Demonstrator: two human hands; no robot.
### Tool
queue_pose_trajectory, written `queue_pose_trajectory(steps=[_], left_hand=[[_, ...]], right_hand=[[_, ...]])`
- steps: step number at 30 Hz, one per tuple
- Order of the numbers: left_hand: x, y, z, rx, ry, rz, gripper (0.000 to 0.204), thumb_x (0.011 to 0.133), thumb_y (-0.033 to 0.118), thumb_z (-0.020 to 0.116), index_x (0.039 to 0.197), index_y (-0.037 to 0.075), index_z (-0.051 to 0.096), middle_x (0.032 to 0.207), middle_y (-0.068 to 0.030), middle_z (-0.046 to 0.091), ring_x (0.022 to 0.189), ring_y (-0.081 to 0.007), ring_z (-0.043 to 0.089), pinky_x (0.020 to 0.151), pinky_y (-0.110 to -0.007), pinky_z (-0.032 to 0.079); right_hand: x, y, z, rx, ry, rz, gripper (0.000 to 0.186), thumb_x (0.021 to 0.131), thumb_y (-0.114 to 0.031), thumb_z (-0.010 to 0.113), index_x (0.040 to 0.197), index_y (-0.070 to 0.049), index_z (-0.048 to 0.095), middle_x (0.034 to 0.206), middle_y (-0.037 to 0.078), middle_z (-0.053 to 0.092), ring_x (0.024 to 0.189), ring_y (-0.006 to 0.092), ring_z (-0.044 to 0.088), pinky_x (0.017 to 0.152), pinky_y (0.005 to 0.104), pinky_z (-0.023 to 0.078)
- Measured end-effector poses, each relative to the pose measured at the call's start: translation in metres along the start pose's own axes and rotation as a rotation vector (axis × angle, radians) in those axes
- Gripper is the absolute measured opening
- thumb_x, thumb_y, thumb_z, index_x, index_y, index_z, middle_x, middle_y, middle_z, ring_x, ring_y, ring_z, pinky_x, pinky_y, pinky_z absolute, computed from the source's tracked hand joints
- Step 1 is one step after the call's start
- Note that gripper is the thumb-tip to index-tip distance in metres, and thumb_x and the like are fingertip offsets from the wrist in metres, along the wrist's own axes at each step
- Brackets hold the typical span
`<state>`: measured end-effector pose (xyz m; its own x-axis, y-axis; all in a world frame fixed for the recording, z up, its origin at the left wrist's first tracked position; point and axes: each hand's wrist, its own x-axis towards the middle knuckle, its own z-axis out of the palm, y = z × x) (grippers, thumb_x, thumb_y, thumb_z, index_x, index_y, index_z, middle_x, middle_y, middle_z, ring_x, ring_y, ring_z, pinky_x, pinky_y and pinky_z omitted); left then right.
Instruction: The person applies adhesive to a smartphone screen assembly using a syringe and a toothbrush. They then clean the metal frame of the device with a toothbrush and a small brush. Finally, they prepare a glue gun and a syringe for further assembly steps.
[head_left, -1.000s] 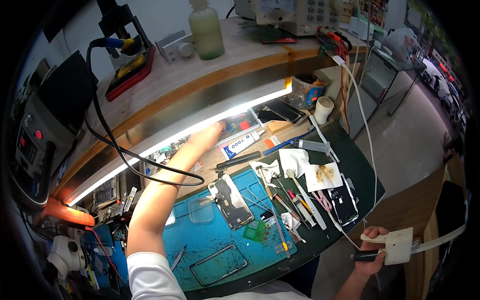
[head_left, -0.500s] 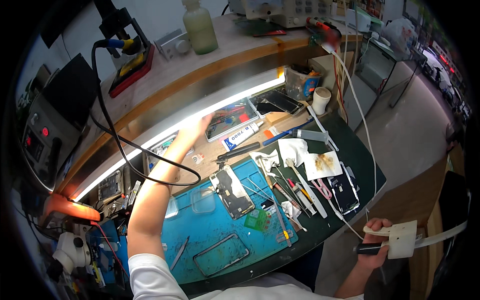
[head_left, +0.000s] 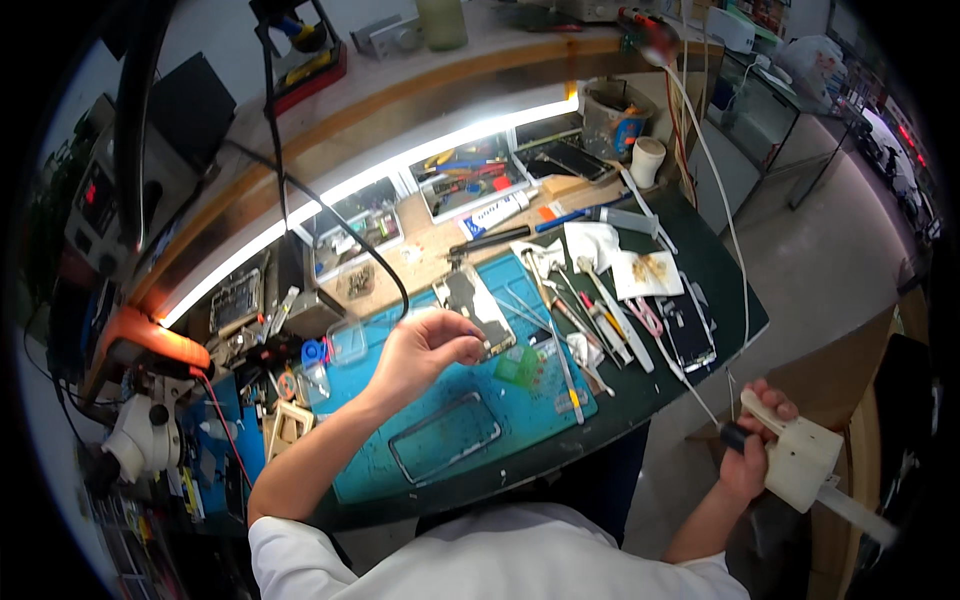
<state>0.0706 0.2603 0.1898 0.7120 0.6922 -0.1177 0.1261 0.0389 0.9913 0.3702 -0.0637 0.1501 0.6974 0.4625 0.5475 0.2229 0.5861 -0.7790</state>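
Note:
My left hand (head_left: 428, 352) is over the blue work mat (head_left: 360, 455), thumb and fingertips pressed together; whatever they may hold is too small to make out. Just beyond its fingertips lies an opened phone body (head_left: 475, 305). A bare dark phone frame (head_left: 445, 437) rests on the mat nearer to me, and a green stencil-like piece (head_left: 516, 367) lies right of the hand. Off the bench at right, my right hand (head_left: 752, 450) is closed round a cream plastic tool (head_left: 805, 462) with a black cylindrical part and a flat pale strip trailing from it.
Tweezers, brushes and pens (head_left: 600, 320) lie right of the mat among crumpled tissues. A white tube (head_left: 493, 213) and a parts tray (head_left: 468, 180) are at the back. A black cable (head_left: 350, 240) loops over the bench's left side. A white cord (head_left: 735, 250) hangs at right.
My left hand has come back from beside the rear parts tray to above the mat, its fingers now pinched. My right hand still grips the cream tool, now tilted downward. The view has shifted.

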Motion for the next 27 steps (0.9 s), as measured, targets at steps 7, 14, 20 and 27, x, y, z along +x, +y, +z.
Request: queue_pose_trajectory(steps=[7,14,20,27], left_hand=[[-0.068,0.015,0.048,-0.135,-0.086,0.041,0.013,0.096,0.003,0.075,0.106,-0.001,0.069,0.097,-0.0055,0.074,0.088,-0.0109,0.071,0.08,-0.026,0.059],[-0.112,0.014,0.088,-0.357,-0.143,0.115,0.01,0.096,-0.004,0.072,0.105,-0.002,0.067,0.107,-0.0056,0.069,0.095,-0.0116,0.069,0.087,-0.027,0.06],[-0.147,0.01,0.109,-0.232,-0.095,0.305,0.017,0.09,-0.014,0.073,0.101,-0.003,0.066,0.112,-0.0075,0.063,0.099,-0.0115,0.066,0.086,-0.026,0.06],[-0.174,0.001,0.113,-0.216,-0.106,0.361,0.017,0.089,-0.016,0.072,0.1,-0.004,0.066,0.113,-0.0078,0.061,0.099,-0.0123,0.066,0.089,-0.027,0.062]], right_hand=[[0.003,-0.03,0.043,0.126,-0.235,-0.105,0.068,0.084,-0.037,0.083,0.14,-0.009,0.056,0.117,0.009,0.058,0.116,0.0285,0.055,0.111,0.0542,0.04],[-0.017,-0.052,0.089,0.614,-0.358,-0.038,0.051,0.086,-0.009,0.075,0.132,-0.013,0.053,0.131,0.008,0.059,0.133,0.0295,0.053,0.124,0.0514,0.033],[-0.042,-0.067,0.124,0.758,-0.405,0.015,0.051,0.087,-0.002,0.069,0.133,-0.018,0.054,0.134,0.002,0.061,0.138,0.0241,0.053,0.127,0.0508,0.031],[-0.07,-0.077,0.136,0.781,-0.393,0.043,0.051,0.086,-0.003,0.068,0.133,-0.019,0.055,0.133,0.0,0.061,0.137,0.023,0.054,0.127,0.0504,0.031]])
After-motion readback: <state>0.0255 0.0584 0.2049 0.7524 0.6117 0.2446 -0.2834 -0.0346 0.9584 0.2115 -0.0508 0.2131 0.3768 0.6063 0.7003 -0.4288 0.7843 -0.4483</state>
